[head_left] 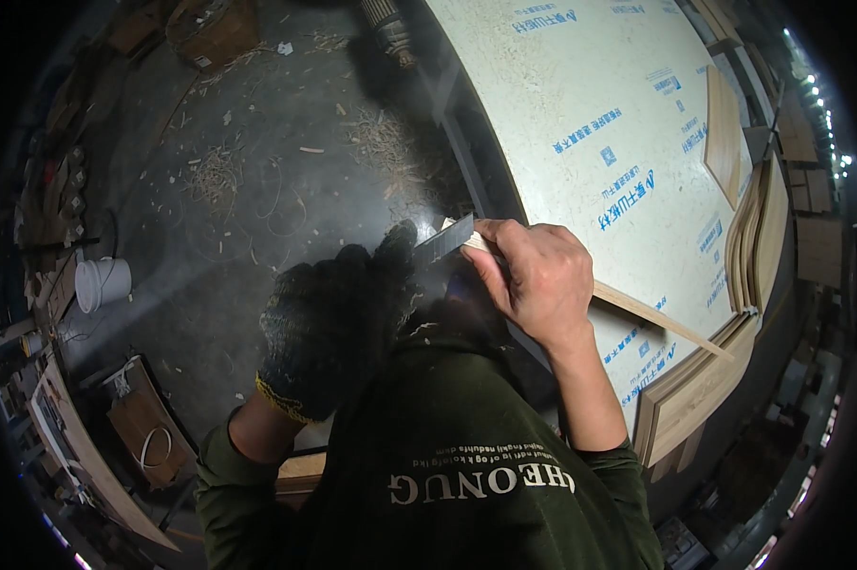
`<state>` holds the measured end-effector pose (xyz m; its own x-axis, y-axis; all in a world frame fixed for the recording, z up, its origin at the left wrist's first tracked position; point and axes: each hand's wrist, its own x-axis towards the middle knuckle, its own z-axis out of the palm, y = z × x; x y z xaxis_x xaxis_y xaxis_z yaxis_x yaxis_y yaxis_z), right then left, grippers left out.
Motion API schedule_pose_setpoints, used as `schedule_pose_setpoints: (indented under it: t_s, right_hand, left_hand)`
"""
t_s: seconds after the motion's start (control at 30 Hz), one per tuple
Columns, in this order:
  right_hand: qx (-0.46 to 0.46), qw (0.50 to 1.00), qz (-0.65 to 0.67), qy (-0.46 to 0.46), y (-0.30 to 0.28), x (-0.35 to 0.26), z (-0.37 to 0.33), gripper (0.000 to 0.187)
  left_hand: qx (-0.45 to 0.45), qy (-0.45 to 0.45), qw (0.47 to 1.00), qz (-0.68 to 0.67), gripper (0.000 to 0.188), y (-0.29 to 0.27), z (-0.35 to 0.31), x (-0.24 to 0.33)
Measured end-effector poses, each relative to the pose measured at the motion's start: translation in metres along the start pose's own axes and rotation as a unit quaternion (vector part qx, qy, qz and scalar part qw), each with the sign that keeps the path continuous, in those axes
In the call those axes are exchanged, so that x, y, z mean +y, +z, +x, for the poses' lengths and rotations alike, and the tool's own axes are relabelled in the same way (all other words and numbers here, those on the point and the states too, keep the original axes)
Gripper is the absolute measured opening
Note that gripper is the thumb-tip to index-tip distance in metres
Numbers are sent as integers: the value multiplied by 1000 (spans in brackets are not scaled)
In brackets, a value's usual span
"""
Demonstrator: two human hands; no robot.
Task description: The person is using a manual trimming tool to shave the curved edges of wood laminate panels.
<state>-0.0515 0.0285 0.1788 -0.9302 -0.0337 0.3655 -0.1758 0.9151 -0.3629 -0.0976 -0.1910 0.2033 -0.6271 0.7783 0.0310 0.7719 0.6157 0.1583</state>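
"Right hand (pixel 547 271) first: what has it got?"

"It's bare, with thumb and forefinger drawn together on the wooden strip (pixel 658 319), close to one end. The strip's long tail seems to run out behind that hand, slanting over the pale tabletop (pixel 533 114) toward the stacked boards (pixel 699 389)."

"And the left hand (pixel 338 299)?"

"Gloved and curled, at the lower end of the flat metal blade (pixel 442 241). It looks to be gripping it, but the dark knit hides the fingers, so I can't tell how tightly they close."

"Where does the blade sit?"

"Between the two hands, tilted up toward the bare fingertips, off the tabletop's edge and above the floor (pixel 305 104)."

"So how would you do this step well?"

"I'd judge it to be trimming the strip's end. Pinch firmly, but farther back: those bare fingertips look very near the metal. Lay the blade at a low angle and take light, thin passes rather than one deep bite."

"Which way?"

"Away from the bare fingers, if the grain allows. A slim strip like that could flex or twist, so let the tail bear on the tabletop."

"Anything underfoot?"

"Loose shavings (pixel 386 152) lie on the floor, so I'd stand steady before pressing."
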Motion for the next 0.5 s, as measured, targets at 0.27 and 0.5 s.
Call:
schedule_pose_setpoints:
  t_s: [0.27,0.5]
  right_hand:
    - [1,1000,-2,-5,0,-1,-3,18]
    - [-28,1000,2,-12,-5,-5,-10,18]
  left_hand:
    - [-93,-33,992,-81,45,14,-20,-9]
    - [78,8,997,-16,47,34,-17,-20]
